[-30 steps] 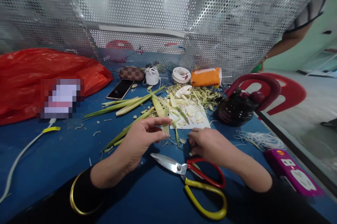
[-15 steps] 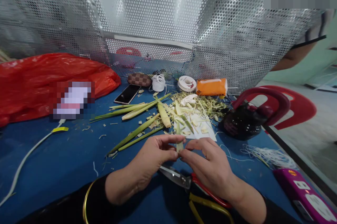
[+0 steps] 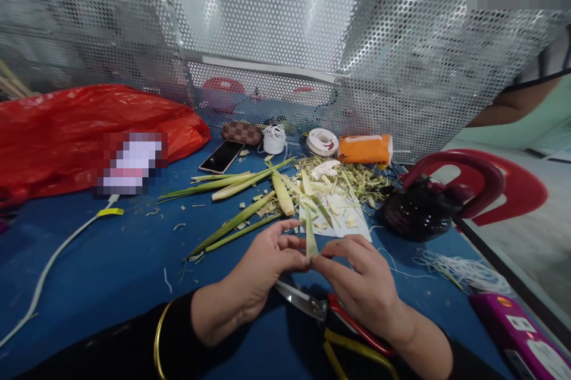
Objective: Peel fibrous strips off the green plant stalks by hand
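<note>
A pale green leaf strip [image 3: 311,240] stands nearly upright between my hands. My left hand [image 3: 265,258] is closed on it, thumb near its lower end and fingers behind. From the other side, my right hand [image 3: 363,276] pinches the bottom of the same strip with thumb and forefinger. Beneath my hands lie shears [image 3: 300,298] with a metal blade and red and yellow handles, partly covered by my right hand. Beyond my fingers, a white paper sheet [image 3: 362,226] bears leaf scraps. Thick leaf stalks [image 3: 282,192] lie to its left.
Shredded leaf pieces [image 3: 366,179] are heaped behind the paper. A black pot [image 3: 414,210] stands right, above tangled white string [image 3: 466,267] and a purple power strip [image 3: 513,326]. A phone [image 3: 222,157], orange pack [image 3: 366,148] and red plastic bag [image 3: 53,136] lie farther back.
The view has shifted slightly, moving the scene rightward. My left fingers have loosened and spread a little, showing more of the leaf strip. Both hands stay at it.
</note>
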The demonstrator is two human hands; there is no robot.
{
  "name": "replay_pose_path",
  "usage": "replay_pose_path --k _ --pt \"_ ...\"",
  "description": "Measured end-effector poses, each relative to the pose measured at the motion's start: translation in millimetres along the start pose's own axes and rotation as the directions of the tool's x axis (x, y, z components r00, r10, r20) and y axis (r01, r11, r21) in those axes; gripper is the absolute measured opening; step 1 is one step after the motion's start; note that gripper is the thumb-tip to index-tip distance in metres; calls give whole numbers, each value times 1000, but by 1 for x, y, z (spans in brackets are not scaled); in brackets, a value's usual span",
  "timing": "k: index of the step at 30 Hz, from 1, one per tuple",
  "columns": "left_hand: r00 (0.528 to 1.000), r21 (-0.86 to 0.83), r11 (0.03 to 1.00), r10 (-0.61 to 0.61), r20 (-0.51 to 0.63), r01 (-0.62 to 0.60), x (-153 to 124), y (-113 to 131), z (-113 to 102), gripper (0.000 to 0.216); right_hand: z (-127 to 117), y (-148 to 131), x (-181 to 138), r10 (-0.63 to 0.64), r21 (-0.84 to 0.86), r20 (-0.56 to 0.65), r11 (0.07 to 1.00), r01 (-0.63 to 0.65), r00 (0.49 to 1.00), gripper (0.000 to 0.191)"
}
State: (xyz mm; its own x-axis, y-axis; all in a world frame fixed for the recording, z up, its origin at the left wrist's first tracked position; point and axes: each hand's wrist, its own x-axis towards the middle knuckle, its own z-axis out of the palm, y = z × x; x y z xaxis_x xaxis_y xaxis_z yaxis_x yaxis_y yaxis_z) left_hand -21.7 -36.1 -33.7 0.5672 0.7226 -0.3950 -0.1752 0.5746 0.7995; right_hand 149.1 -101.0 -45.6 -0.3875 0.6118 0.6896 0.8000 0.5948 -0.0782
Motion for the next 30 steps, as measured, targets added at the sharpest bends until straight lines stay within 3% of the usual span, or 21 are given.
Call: replay_pose_path --k 4,7,10,13,19,30 --pt "998 27 998 -51 32 50 0 -1 -1 28 1 2 -1 -59 -18 0 998 59 998 23" --pt "998 102 993 -55 3 54 0 -1 0 15 1 2 -2 -79 -13 6 997 79 997 25" --pt "999 138 989 -45 -22 47 -1 -1 0 15 0 0 -1 -30 26 23 999 29 999 21" --pt "999 137 990 -10 -41 16 -2 -1 2 16 0 -3 1 120 129 20 984 -122 993 15" --pt "997 165 985 53 -56 -43 -4 1 6 13 2 -6 2 393 379 90 836 -396 915 10" --pt "985 329 930 175 -7 -163 -3 -2 3 12 2 -7 3 504 400 151 755 -519 850 12"
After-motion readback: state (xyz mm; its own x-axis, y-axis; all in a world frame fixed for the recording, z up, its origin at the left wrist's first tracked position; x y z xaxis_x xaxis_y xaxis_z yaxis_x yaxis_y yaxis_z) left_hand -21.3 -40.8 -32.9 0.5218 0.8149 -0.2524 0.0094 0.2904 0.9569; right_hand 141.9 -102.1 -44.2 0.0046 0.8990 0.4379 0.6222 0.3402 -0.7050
